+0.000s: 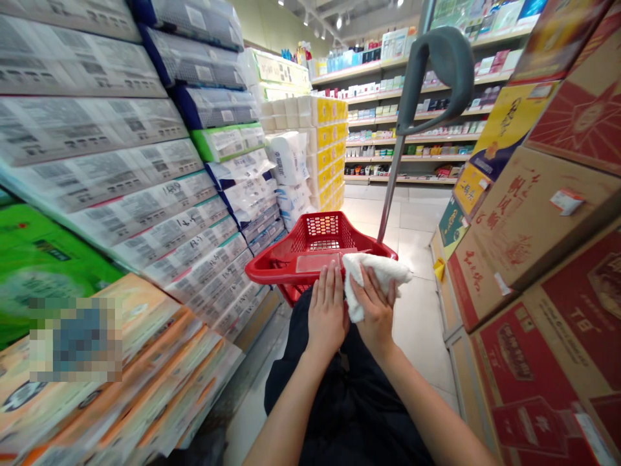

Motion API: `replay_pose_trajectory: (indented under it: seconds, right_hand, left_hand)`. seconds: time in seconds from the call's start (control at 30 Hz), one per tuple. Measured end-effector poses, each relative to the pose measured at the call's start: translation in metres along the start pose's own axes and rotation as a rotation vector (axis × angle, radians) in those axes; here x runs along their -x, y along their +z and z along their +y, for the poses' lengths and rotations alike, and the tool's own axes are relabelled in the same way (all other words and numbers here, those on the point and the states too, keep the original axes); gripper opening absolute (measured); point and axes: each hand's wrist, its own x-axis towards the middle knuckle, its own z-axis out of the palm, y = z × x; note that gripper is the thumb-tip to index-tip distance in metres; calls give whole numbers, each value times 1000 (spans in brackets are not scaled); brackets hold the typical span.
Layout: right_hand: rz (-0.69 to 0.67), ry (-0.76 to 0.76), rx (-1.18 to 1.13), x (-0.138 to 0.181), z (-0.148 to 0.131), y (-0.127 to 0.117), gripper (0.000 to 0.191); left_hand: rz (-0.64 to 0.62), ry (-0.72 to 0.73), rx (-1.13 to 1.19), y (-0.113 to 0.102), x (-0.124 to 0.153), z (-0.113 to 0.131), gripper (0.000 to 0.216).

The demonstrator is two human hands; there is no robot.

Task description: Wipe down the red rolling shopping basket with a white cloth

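Observation:
A red plastic shopping basket [291,262] on wheels stands on the floor right in front of me, its grey pull handle [439,71] rising up to the right. My left hand [327,310] lies flat with fingers stretched out on the basket's near rim. My right hand [373,307] is closed on a white cloth [381,272], pressing it against the rim at the right corner. The basket looks empty inside.
Stacked packs of tissue and toilet paper [160,213] wall the left side of the narrow aisle. Red and brown cardboard boxes [543,259] are piled on the right. Beyond the basket, pale floor tiles [412,220] lead to shelves of goods [417,129].

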Motion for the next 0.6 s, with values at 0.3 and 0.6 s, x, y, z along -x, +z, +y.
replay_pose_trajectory:
  seconds: [0.3, 0.6]
  right_hand:
    - [37, -42, 2, 4, 47, -9, 53]
    - [153, 220, -92, 0, 40, -1, 58]
  left_hand:
    - [5, 1, 4, -1, -2, -1, 79]
    - [15, -28, 25, 0, -2, 2, 80]
